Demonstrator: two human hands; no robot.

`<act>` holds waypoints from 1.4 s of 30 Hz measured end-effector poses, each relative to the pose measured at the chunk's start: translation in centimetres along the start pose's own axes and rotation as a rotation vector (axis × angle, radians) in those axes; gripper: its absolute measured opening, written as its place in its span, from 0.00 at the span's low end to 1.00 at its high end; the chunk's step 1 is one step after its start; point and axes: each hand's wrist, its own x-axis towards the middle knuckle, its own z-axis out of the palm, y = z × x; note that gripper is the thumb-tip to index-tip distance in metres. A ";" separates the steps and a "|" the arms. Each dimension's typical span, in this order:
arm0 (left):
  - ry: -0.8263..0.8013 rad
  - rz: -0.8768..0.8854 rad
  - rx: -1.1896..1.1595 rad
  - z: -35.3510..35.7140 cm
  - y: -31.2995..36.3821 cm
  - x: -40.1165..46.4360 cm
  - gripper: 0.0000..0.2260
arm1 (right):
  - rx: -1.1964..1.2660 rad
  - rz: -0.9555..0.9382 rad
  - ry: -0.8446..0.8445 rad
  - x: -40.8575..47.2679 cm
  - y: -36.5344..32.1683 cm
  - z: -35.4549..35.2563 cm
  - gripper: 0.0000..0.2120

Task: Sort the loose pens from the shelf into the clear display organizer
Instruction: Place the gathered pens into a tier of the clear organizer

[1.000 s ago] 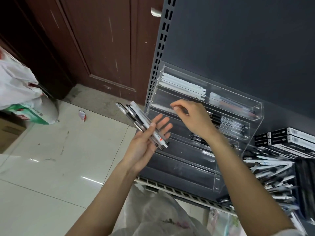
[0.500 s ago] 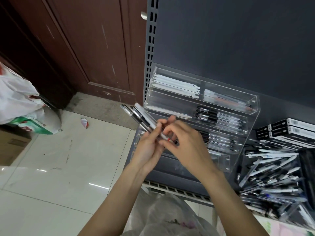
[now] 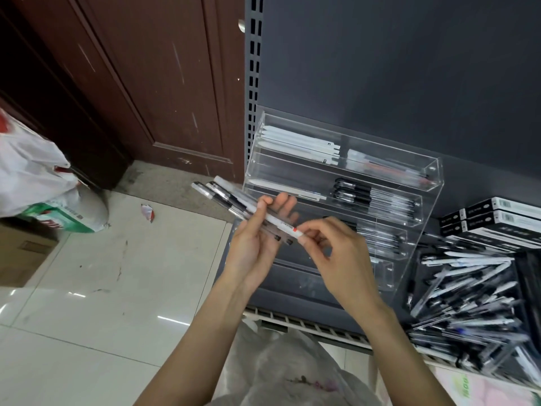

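Note:
My left hand [image 3: 254,244] holds a small bundle of pens [image 3: 222,196], their ends pointing up and left, in front of the clear tiered organizer [image 3: 433,183]. My right hand [image 3: 336,253] pinches the lower end of one white pen with a red mark [image 3: 281,225] from that bundle. The organizer's upper tiers hold white pens [image 3: 295,140] and black-capped pens [image 3: 369,197]. A heap of loose pens [image 3: 465,300] lies on the shelf to the right.
Black and white pen boxes [image 3: 497,221] are stacked behind the heap. A white plastic bag [image 3: 281,373] sits below my arms, beyond the shelf's front edge [image 3: 307,323]. On the tiled floor at left are a bag [image 3: 35,183] and a cardboard box [image 3: 20,253]. A brown door [image 3: 140,83] stands behind.
My right hand left the organizer's second tier, came back to the bundle and now pinches the white pen's end. The view has shifted a little to the right.

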 end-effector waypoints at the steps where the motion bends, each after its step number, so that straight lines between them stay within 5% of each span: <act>1: 0.035 0.023 -0.037 -0.2 0.2 0.2 0.06 | -0.029 0.008 -0.011 0.1 0.4 -0.5 0.05; 5: 0.159 0.169 -0.157 -1.5 1.8 0.7 0.11 | -0.228 -0.012 0.056 0.4 2.7 -4.0 0.04; 10: 0.127 0.166 0.110 -1.9 2.1 0.0 0.12 | -0.338 -0.005 0.169 3.8 4.3 -6.2 0.04; 28: 0.085 -0.051 0.168 -1.8 -0.3 -0.4 0.15 | -0.661 -0.038 -0.284 10.4 3.9 -2.2 0.10; 34: 0.038 -0.069 0.158 -0.2 -0.9 -0.4 0.16 | -0.257 -0.067 -0.045 7.0 1.3 -3.2 0.07; 42: -0.057 -0.142 0.175 1.6 -3.0 -0.7 0.17 | -0.061 0.052 -0.157 2.3 0.1 -2.3 0.08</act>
